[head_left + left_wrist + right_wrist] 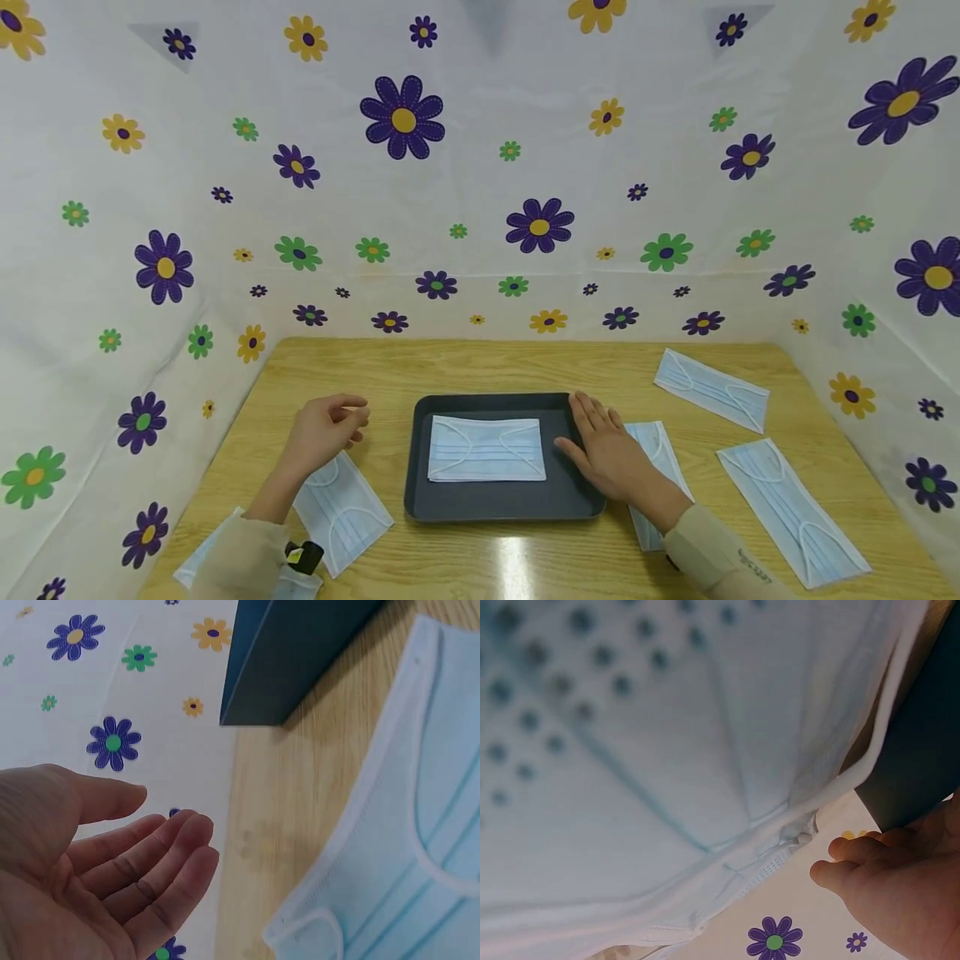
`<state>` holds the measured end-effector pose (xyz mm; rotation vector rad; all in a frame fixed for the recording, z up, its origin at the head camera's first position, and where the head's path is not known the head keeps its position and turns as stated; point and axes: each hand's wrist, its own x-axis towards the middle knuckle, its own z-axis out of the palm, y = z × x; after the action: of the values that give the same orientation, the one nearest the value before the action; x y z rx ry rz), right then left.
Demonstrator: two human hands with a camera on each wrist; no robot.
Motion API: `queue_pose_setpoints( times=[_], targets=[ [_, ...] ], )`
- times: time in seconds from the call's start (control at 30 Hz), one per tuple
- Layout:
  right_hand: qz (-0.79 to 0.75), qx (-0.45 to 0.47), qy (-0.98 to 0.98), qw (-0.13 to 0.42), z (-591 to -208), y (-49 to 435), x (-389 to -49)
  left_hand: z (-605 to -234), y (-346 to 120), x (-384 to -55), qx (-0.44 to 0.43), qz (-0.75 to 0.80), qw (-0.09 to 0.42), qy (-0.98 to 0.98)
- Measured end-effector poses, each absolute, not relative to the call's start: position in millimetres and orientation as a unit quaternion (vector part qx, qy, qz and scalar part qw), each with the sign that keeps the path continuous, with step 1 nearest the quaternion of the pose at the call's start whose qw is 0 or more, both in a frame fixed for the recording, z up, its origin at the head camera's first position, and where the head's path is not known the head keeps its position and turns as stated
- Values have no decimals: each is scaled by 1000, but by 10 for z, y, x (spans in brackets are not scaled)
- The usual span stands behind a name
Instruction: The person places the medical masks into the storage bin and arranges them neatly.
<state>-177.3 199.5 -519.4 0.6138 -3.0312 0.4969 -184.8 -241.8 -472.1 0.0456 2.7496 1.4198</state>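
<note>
A dark grey tray (pixel 495 504) stands in the middle of the table, and several pale blue face masks (pixel 486 450) lie neatly stacked inside it. My right hand (pixel 603 450) rests at the tray's right side with fingers straight, fingertips at its far right corner. To the left of the tray, my left hand (pixel 330 429) hovers with loosely curled fingers; nothing is in it, as the left wrist view confirms. Below that hand lies a loose mask (pixel 341 517). Another mask (pixel 660 450) lies partly hidden beneath my right forearm and fills much of the right wrist view.
Two more masks lie on the right: one mask (pixel 712 389) farther back, another mask (pixel 795 512) nearer the front. My left sleeve partly covers a mask (pixel 206 550) at front left. White flowered cloth (pixel 480 183) walls in the wooden table (pixel 360 362) at the back and sides.
</note>
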Motion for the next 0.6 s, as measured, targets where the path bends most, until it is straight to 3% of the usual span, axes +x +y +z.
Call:
queue_pose_setpoints(
  times=[0.47, 0.6],
  targets=[
    [161, 192, -968, 3, -5205, 1991, -1773, -4762, -2956, -1807, -18, 344, -10, 939],
    [159, 194, -968, 4, -5202, 1991, -1778, -4805, -3060, -1783, -16, 327, 3, 945]
  ],
)
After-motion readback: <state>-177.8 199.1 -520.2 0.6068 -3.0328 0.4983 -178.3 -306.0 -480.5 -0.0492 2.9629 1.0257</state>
